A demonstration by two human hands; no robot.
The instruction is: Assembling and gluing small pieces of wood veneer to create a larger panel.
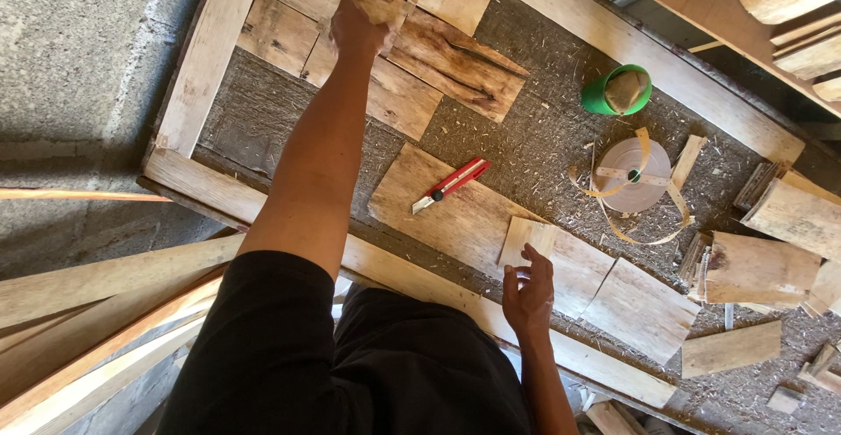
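Hands of one person over a framed desk (210, 49) strewn with sawdust. Left hand (357, 28) reaches far, fingers pressed on a dark veneer piece (455, 63). Right hand (528, 290), fingers loosely spread, touches a pale veneer sheet (569, 264) near a red utility knife (451, 183).

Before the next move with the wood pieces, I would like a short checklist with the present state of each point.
1. Left hand on a wood sheet at the far end of the frame: ok, it rests on the dark-grained sheet.
2. Right hand free: ok, open, fingers at the edge of a pale sheet.
3. Red utility knife away from both hands: ok, it lies on a sheet between them.
4. Knife blade drawn in: cannot tell.
5. Tape roll tidy: not ok, loose strip trails around it.
6. Green cup upright: not ok, it lies on its side.
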